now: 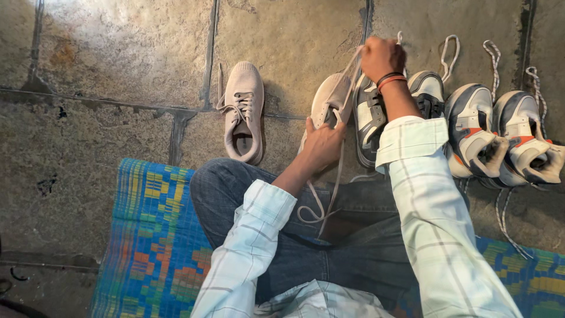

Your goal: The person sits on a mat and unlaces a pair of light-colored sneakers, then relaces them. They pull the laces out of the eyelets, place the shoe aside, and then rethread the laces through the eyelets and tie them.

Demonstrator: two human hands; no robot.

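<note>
Seen from above, we sit on a woven mat [156, 247] of blue, green and orange squares, spread over a stone floor [118, 59] of large worn slabs. Furthest left among the footwear, a pale pink sneaker [243, 109] lies alone on the stone, its laces done up, toe pointing away from us. Just to its right, our left hand [322, 144] closes around the heel end of a matching pink shoe [331, 101], steadying it against our knee in blue jeans [353, 247]. A long beige lace [329, 194] runs from that shoe, one end looping down loosely over our lap, the other drawn up taut. Our right hand [381, 57], with dark and orange bands at the wrist, is clenched on that taut end, pulling it up and away from us above the shoe. Beneath our right forearm sit grey-and-white sneakers [369, 118], partly hidden by the checked sleeve [429, 224]. Further right, two more grey, white and orange sneakers [500, 138] stand side by side, touching, their white laces [491, 59] trailing loose across the floor.
</note>
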